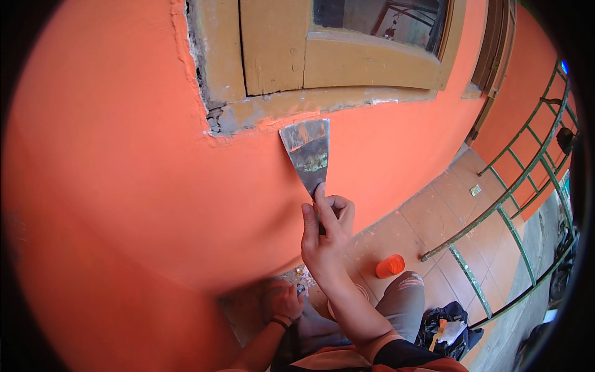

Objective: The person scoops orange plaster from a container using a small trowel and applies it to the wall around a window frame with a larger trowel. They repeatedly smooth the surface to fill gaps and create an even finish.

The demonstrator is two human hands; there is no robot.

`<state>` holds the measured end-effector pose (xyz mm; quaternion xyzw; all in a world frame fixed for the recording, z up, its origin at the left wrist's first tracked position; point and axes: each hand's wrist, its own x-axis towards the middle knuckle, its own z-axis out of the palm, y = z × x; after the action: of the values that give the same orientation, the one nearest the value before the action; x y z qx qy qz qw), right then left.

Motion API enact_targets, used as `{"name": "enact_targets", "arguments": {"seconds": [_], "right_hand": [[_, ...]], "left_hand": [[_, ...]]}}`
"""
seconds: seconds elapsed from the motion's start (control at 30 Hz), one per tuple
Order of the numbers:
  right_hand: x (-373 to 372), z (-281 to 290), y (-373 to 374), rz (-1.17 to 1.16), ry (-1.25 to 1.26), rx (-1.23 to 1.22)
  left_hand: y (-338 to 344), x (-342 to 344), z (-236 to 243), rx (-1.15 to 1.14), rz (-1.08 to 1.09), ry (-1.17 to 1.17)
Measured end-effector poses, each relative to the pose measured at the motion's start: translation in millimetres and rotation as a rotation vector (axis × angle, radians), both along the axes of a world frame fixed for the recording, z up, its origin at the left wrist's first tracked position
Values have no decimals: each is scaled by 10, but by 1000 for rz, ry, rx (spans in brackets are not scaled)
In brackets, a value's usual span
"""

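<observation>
The right grip [328, 232] pinches a paint-stained, flared metal scraper [308, 152], its long axis running upward, blade near the lower edge of the ochre wooden window frame [222, 59]. The left grip [287, 303] sits lower, farther off; whether it holds anything, I cannot tell.

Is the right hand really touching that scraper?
Touching: the head view plainly shows the right hand gripping the scraper, with a fingertip laid on the narrow lower part of its blade.
</observation>
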<state>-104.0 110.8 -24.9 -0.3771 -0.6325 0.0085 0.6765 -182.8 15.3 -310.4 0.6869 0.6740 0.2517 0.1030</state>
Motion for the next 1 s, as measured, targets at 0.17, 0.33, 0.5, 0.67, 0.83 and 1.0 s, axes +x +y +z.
{"name": "enact_targets", "arguments": {"seconds": [0.17,0.33,0.5,0.67,0.83,1.0], "right_hand": [[45,68,-88,6,5,-1],[-89,132,-128,35,-3,19],[-234,96,-101,32,34,-8],[-229,49,-173,44,63,-5],[-180,66,-174,26,47,-4],[-160,59,-159,22,25,28]], "left_hand": [[-5,-7,-36,0,1,-27],[-5,-21,-45,-96,-13,-28],[8,-24,-10,-168,-21,-56],[-4,-21,-33,-159,-8,-88],[-1,-26,-129,-92,-29,-82],[9,-30,-143,-30,-22,-70]]}}
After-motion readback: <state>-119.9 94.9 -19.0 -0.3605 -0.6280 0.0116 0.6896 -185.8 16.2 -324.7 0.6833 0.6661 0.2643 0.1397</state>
